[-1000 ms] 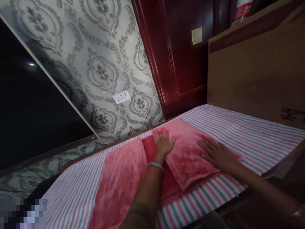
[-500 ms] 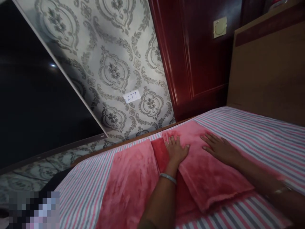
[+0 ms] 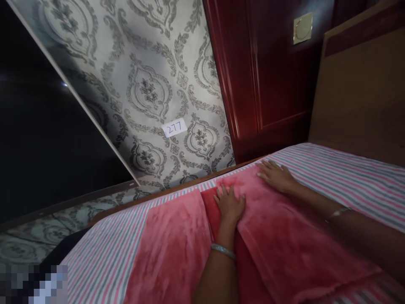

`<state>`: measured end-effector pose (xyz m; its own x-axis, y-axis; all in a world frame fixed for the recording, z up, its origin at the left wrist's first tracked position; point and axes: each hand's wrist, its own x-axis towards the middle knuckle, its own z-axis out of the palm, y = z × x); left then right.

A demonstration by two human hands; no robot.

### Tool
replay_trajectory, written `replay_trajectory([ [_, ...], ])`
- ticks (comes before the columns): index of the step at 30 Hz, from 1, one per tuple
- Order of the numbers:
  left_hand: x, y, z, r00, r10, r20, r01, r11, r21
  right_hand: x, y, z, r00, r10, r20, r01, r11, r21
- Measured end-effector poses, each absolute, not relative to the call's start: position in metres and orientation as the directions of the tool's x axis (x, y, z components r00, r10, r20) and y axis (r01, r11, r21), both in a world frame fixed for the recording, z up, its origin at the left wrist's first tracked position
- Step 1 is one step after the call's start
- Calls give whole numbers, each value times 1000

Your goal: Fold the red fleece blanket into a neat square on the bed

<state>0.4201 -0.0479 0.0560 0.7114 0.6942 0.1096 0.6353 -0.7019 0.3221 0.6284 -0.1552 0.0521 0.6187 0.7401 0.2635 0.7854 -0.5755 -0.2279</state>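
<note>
A plush pinkish-red blanket [image 3: 172, 236] is spread out with its two sides folded in toward the middle, leaving a darker red strip between them. My left hand [image 3: 230, 204] rests palm down, fingers spread, over the inner edge of the right fold. Farther up and to the right, my right hand [image 3: 276, 176] lies flat on the blanket's far right corner with its fingers outstretched. Neither hand grips the fabric. Underneath is a sheet [image 3: 107, 249] with pink, grey and white stripes.
A patterned wall [image 3: 148, 88] with a paper card [image 3: 174, 127] marked 277 rises behind the bed. A large dark screen [image 3: 53, 139] stands at the left. To the right are a dark red wooden panel [image 3: 278, 84] and a big cardboard box [image 3: 360, 97].
My right hand has slid away from me across the fold to its far corner. My left hand has shifted slightly nearer. The blanket's near right edge now appears closer to me.
</note>
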Motion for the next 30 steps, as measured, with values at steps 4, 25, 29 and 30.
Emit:
replay_trajectory([
  [4, 421, -49, 54, 717, 690, 99, 637, -707, 309, 646, -122, 29, 638, 754, 156, 764, -595, -248],
  [25, 424, -48, 52, 725, 688, 44, 663, -713, 227, 653, -128, 19, 650, 753, 103, 740, -596, -312],
  [29, 424, -47, 52, 722, 690, 43, 664, -710, 234, 653, -129, 19, 654, 752, 87, 734, -602, -316],
  [30, 424, -47, 52, 723, 690, 44, 663, -710, 236, 654, -129, 18, 655, 750, 89, 732, -602, -318],
])
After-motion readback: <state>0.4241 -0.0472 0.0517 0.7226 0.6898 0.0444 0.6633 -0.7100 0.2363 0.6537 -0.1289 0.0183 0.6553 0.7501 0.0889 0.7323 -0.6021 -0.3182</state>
